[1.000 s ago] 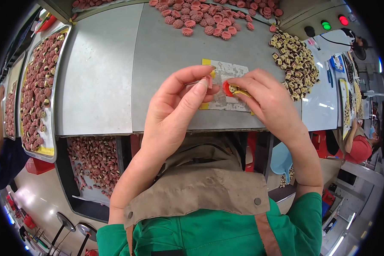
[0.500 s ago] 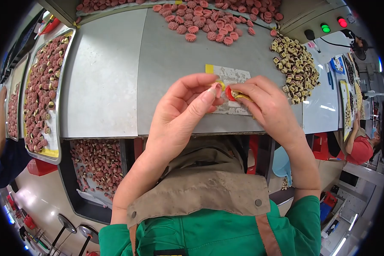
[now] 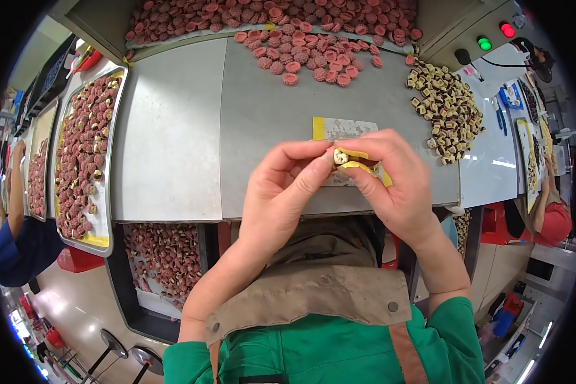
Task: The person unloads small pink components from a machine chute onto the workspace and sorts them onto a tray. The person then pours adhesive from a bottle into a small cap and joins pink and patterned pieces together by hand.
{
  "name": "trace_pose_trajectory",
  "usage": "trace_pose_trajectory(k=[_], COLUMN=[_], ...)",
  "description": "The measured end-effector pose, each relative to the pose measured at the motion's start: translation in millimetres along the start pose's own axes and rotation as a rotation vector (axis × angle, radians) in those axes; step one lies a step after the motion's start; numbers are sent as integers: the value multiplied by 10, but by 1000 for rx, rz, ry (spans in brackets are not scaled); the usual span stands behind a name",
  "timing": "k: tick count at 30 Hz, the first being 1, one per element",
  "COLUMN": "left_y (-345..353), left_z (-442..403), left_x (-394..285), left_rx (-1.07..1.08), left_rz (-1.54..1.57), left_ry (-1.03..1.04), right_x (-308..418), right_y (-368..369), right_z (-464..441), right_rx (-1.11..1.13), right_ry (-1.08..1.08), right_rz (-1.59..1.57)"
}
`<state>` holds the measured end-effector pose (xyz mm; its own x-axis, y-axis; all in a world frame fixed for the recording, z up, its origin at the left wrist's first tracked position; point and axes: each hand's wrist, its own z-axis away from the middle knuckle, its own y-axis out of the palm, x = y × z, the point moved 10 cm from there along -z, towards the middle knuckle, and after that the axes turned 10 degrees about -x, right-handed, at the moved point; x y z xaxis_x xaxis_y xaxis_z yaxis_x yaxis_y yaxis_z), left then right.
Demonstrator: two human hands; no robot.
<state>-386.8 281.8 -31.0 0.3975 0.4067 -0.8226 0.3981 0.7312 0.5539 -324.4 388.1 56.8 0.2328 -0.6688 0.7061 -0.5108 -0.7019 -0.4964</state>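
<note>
Partly hidden pale piece [image 3: 340,157], right hand [image 3: 395,179]

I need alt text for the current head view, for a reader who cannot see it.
A person's left hand and right hand meet at a small pale piece above a gray table, the right holding two yellow strips. Pink pieces lie at the far side, cream pieces at the right; a tray at the left holds mostly pink ones.

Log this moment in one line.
left hand: at small cream-and-dark block; right hand: holding yellow strips; below: grey worktop
</note>
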Motion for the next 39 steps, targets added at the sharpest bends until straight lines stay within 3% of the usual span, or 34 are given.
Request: trace_pose_trajectory(k=[4,10,13,28,37,39], left_y=[8,67,97,171,126,19], left_z=[54,-4,2,72,94,41], left_x=[-85,14,-22,-7,20,-150], left_rx=[-24,70,71,82,63,25], left_rz=[-51,-55,-52,-384,-439,-701], left_ry=[177,-62,-73,217,197,259], right_x=[-171,2,-36,-75,-11,-51], right_y=[65,7,29,56,81,-35], right_z=[144,67,63,122,183,129], right_rx=[-135,-62,38,8,43,85], right_ry=[59,-64,-97,-207,-286,-248], right_rz=[-154,-30,-23,58,98,190])
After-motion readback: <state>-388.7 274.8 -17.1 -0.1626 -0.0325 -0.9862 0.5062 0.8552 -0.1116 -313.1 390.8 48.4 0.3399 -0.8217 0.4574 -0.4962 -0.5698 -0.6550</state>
